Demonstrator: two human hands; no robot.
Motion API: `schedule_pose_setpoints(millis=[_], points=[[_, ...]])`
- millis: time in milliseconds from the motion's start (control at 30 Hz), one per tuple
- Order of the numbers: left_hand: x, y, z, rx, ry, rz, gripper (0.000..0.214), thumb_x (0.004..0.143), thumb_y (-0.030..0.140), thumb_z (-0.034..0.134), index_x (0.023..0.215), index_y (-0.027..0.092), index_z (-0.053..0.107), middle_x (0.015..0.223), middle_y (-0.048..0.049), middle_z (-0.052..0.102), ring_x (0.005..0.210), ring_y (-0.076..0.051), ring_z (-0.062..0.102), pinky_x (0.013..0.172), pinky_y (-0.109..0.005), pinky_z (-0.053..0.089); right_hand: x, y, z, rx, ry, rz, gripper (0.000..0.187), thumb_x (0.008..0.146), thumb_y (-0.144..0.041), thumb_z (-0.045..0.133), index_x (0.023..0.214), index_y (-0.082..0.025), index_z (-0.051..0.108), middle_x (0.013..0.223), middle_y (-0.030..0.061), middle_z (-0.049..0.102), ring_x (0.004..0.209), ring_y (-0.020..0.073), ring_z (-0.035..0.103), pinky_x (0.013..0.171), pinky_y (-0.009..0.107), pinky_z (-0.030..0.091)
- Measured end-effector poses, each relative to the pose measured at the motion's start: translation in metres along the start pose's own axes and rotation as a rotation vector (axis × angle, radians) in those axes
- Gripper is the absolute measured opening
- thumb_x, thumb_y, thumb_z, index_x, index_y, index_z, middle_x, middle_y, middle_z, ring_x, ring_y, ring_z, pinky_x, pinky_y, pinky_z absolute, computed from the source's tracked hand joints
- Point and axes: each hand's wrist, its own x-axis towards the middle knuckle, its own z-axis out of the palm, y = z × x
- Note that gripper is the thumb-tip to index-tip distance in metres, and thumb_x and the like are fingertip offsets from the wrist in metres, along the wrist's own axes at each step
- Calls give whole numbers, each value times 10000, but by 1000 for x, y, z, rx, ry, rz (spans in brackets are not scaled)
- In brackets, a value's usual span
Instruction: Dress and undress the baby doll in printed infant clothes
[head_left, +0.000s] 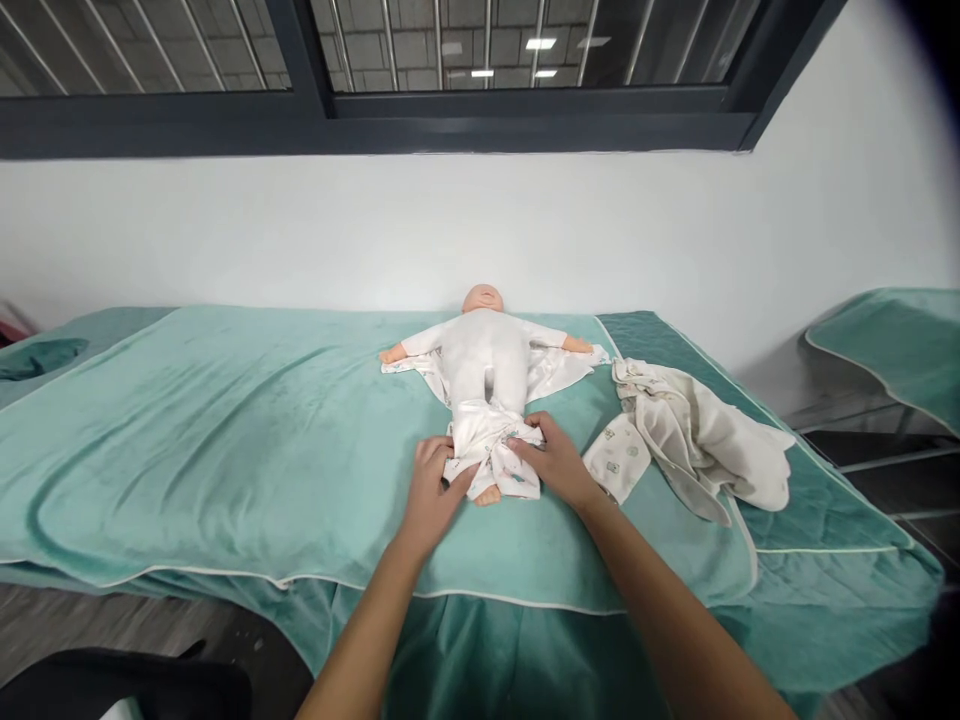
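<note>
At the doll (484, 350), left hand (431, 492) and right hand (556, 462) hold trousers (487, 440) (legs inside).

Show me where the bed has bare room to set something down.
Widest: the green blanket left of the doll, up to the dark cloth. A narrower strip runs along the near edge, beside the left hand. Crowded: the right, where the right hand, white garment and crumpled clothes lie close.
</note>
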Motion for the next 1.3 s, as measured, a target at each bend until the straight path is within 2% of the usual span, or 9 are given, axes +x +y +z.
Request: schedule_pose_setpoints(millis=[167, 333, 467, 567, 667, 800, 1000, 1200, 1300], points=[[-14, -9, 7, -41, -12, -8, 863, 604, 504, 855, 1285, 192, 428, 1283, -133, 471, 1202, -291, 491, 1012, -443, 435, -7, 6, -15, 59, -225, -68, 707, 711, -562, 749, 1234, -230, 408, 1132, 49, 550, 1042, 241, 543, 918, 382, 459], [-15, -6, 10, 100, -12, -55, 790, 609, 487, 847, 1213, 192, 432, 1198, -112, 539, 1148, -298, 541, 964, -454, 456, -25, 5, -17, -44, -237, -55, 1055, 532, -495, 881, 1375, -230, 305, 1372, 133, 453, 1272, 320, 456, 1089, 470, 360], [-9, 14, -1, 120, -61, -210, 706, 639, 481, 812, 1176, 195, 455, 1122, -84, 604, 1042, -271, 604, 849, -385, 492, -38, -4, -10, -92, -117, -66, 819, 616, -449, 830, 1271, -223, 392, 1241, 91, 527, 1132, 265, 527, 993, 419, 429], [-10, 32, -12, 140, -84, -330, 657, 666, 525, 776, 1148, 209, 460, 1026, -49, 645, 905, -239, 634, 739, -329, 481, -47, -16, -10, -117, -115, -59, 453, 735, -359, 702, 1097, -223, 466, 1031, 24, 572, 919, 201, 552, 823, 342, 458], [-16, 47, -22, 201, -128, -368, 540, 735, 595, 686, 1065, 226, 467, 873, -10, 635, 778, -219, 613, 662, -301, 434, -58, -29, -16, -185, -116, -15, 270, 761, -335, 636, 946, -231, 470, 862, -25, 549, 782, 172, 515, 708, 301, 414], [-30, 65, -43, 203, -268, -329, 383, 790, 532, 633, 988, 240, 484, 876, -6, 644, 798, -221, 610, 662, -288, 407, -72, -42, -26, -226, -155, 16, 230, 751, -315, 617, 879, -240, 441, 767, -55, 517, 698, 152, 471, 645, 278, 355], [-40, 98, -85, 197, -550, -206, 242, 804, 443, 619, 927, 238, 586, 832, 12, 642, 776, -203, 586, 645, -266, 387, -87, -72, -53, -204, -405, -76, 249, 699, -292, 666, 849, -242, 474, 712, -62, 461, 650, 132, 380, 594, 258, 293], [0, 151, -138, 22, -959, -108, 240, 779, 388, 662, 953, 222, 663, 885, 16, 672, 805, -183, 598, 669, -240, 422, -77, -148, -91, -425, -742, -210, 264, 638, -277, 758, 845, -261, 595, 808, -26, 604, 679, 167, 492, 574, 268, 308], [29, 186, -159, 62, -1076, -9, 234, 758, 354, 677, 940, 208, 696, 891, 5, 694, 814, -190, 613, 671, -233, 432, -61, -199, -108, -636, -762, -343, 287, 568, -318, 837, 768, -264, 638, 711, -26, 616, 640, 179, 511, 558, 280, 291]])
